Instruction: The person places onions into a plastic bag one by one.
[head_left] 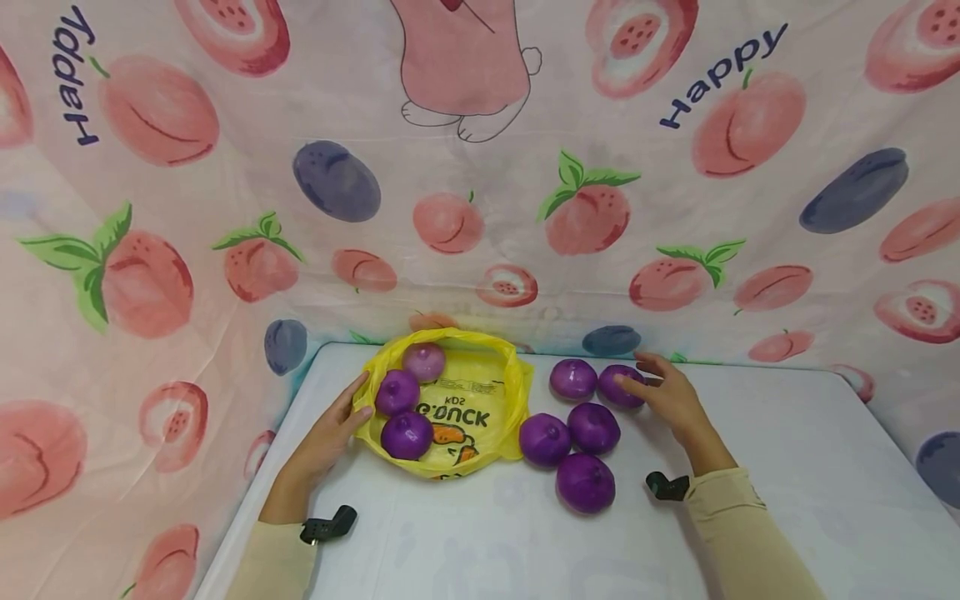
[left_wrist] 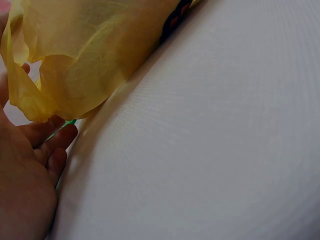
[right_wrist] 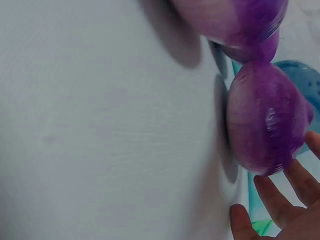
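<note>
Keeping the yellow plastic bag (head_left: 517, 392) open, perhaps, the left hand (head_left: 326, 442) touches it, pinch unclear; the right hand (head_left: 672, 402) spreads fingers around a red onion (right_wrist: 265, 120).

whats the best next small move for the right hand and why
Probably close the right hand around the rightmost purple onion: its fingers are right by it, and the left hand is at the open yellow bag, which has room.
</note>
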